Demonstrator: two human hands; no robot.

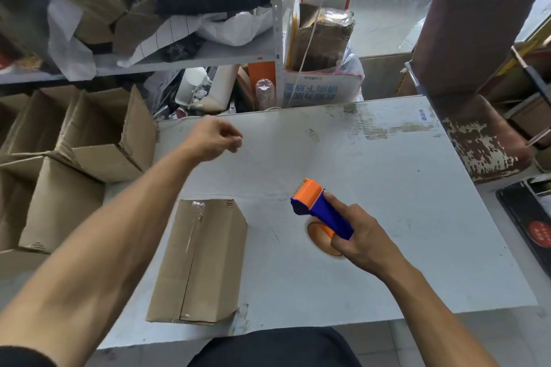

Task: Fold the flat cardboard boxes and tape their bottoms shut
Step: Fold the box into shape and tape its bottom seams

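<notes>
A folded cardboard box lies on the grey table in front of me, its closed flaps facing up with clear tape along the centre seam. My right hand grips a blue and orange tape dispenser just right of the box, a little above the table. My left hand is raised over the far left of the table with its fingers curled in a pinch. A faint strip of clear tape runs from those fingertips to the dispenser's mouth.
Several folded, open-topped cardboard boxes stand left of the table. A cluttered metal shelf runs behind it. A worn brown chair stands at the far right, a black tray below it.
</notes>
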